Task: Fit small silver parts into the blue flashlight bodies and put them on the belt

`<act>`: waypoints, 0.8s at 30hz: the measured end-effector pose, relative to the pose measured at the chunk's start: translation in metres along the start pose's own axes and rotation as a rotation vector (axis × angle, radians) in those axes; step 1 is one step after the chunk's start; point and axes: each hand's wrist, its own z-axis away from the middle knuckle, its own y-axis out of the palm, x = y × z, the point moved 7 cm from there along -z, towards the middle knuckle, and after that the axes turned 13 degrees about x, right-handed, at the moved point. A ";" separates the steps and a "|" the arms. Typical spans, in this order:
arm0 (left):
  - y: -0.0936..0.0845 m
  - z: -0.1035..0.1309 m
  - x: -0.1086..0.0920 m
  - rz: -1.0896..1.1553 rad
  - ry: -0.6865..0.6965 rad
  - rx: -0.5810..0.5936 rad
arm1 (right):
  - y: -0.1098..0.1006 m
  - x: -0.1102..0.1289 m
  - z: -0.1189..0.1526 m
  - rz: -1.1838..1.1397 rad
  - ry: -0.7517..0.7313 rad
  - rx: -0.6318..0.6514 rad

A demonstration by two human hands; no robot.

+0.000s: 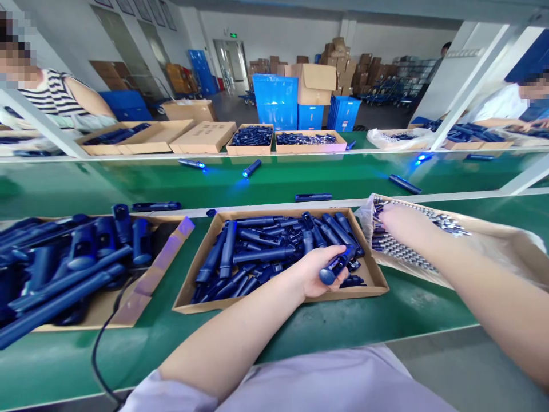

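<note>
My left hand (316,272) is closed around a dark blue tube-shaped casing (335,266) with a long cut-out along its side and a rounded end pointing toward me. It is over the right part of a shallow cardboard box (195,309) full of similar blue casings (263,254). Over to the right, my right hand (392,218) reaches down into a plastic-lined box (493,243). Rows of small slim metal parts (398,252) lie there under it. The fingers of that hand point away from me and are mostly hidden, so their grip does not show.
More blue casings (81,252) are heaped in a box at left, with a black cable (96,349) beside it. Beyond a white rail, lit blue flashlights (252,167) lie on the green belt (283,177). People (64,94) sit across the line, near filled boxes (251,137).
</note>
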 end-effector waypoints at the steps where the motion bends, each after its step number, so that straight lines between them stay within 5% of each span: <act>1: 0.000 0.000 0.000 0.001 -0.004 -0.007 | -0.006 0.007 0.012 0.004 -0.054 -0.033; 5: -0.001 -0.002 -0.002 0.006 0.002 -0.003 | -0.024 0.072 0.076 -0.092 -0.522 -0.221; 7: -0.003 -0.003 -0.003 0.011 0.017 -0.006 | -0.024 0.100 0.094 -0.172 -0.626 -0.243; 15: -0.003 -0.004 0.000 0.017 0.055 -0.020 | -0.018 0.120 0.089 -0.403 -0.582 -0.156; 20: -0.002 0.000 0.001 0.077 0.044 -0.088 | -0.006 0.133 0.119 -0.221 -0.576 -0.585; 24: -0.004 -0.001 -0.004 0.128 0.091 -0.090 | -0.003 0.133 0.125 -0.228 -0.503 -0.647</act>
